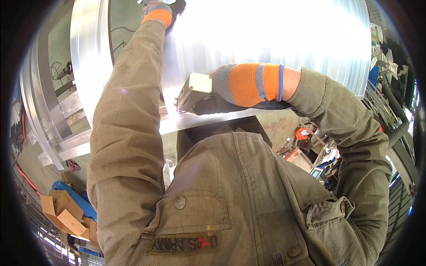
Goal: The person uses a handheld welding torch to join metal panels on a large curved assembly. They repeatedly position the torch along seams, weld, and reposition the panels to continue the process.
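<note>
My right hand (244, 84), in an orange and grey knit glove, is closed around a boxy metal tool (195, 88) with a pale square face and small screws. The tool sits at the near edge of a bright, shiny metal workpiece (266, 57), whose far part is washed out by glare. A small bright spot shows by the tool's lower left corner. My left hand (157, 13), in the same kind of glove, reaches to the far left of the workpiece. Its fingers are mostly cut off by the top edge, and their grip is hidden.
Long pale metal profiles (91, 53) stand to the left. An open cardboard box (62, 213) lies at lower left beside a blue bundle (71, 190). On the right are a dark corrugated hose (390, 95), a cluttered shelf of tools and an orange-red object (302, 133).
</note>
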